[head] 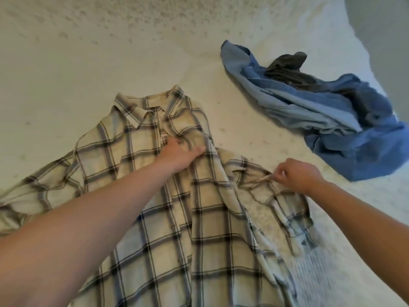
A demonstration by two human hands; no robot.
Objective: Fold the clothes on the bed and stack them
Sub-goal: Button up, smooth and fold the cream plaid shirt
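A cream plaid shirt (137,165) with dark check lines lies spread face up on the white bed (88,63), collar at the far end, one sleeve stretched out to the left. My left hand (180,155) grips a fold of the shirt's front just below the collar, fingers curled into the cloth. My right hand (297,173) pinches the bunched right sleeve of the shirt between thumb and fingers, lifting a small ridge of fabric. To the far right a crumpled blue garment (332,120) lies in a heap with a dark grey garment (287,67) on top of it.
The textured white bedspread stretches bare across the far and left parts of the view. The bed's right edge (380,69) curves down past the blue heap, with a grey surface beyond it.
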